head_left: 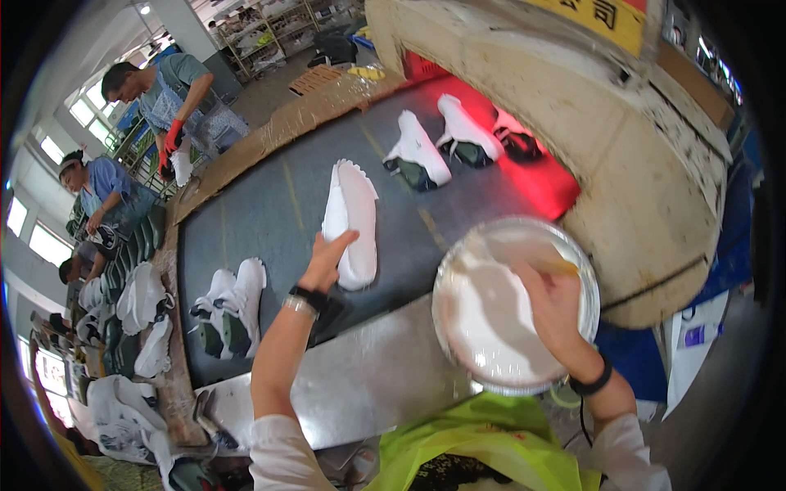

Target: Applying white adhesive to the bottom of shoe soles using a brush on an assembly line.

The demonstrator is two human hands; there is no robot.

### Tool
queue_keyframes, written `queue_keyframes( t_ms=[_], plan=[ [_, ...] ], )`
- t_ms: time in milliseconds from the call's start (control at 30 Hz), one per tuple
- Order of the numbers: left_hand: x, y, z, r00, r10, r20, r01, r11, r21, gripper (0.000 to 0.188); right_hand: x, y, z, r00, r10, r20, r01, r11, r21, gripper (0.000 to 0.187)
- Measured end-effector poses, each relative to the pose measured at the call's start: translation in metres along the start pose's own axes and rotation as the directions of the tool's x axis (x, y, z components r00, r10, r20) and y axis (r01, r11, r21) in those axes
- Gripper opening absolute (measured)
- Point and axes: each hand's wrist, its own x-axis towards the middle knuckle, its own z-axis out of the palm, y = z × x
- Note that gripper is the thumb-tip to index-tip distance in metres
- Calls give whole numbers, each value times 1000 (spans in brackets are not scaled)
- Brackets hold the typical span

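Observation:
Bottom side up over the dark conveyor belt [270, 229], a white shoe upper [352, 229] is held by my left hand [326, 260], thumb across its surface. To the right, my right hand [553, 311] is closed over a round, film-lined metal bowl [594, 327] of white liquid [491, 319]. It grips a motion-blurred tool with a yellowish end [561, 266]; the tool's other end cannot be made out. Farther along the belt lie white uppers with dark green parts [416, 155], [467, 135]. Another pair of uppers [237, 307] stands on the belt at the left.
A cream machine housing [639, 164] arches over the belt's far right, glowing red inside. A bare metal ledge [368, 368] borders the near side. At left, shoe parts [139, 303] crowd beside the belt, and co-workers [184, 98], [110, 192] handle shoes.

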Motion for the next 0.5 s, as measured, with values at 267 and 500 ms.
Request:
queue_keyframes(
  t_ms=[267, 500],
  plan=[
    [177, -38, 6, 810, 104, -577, 289, 785, 548, 120, 15, 7, 3, 999, 40, -28, -42, 998, -44, 16],
    [34, -51, -93, 790, 550, -273, 272, 85, 958, 117, 6, -2, 7, 997, 33, 68, -27, 995, -93, 21]
  ],
)
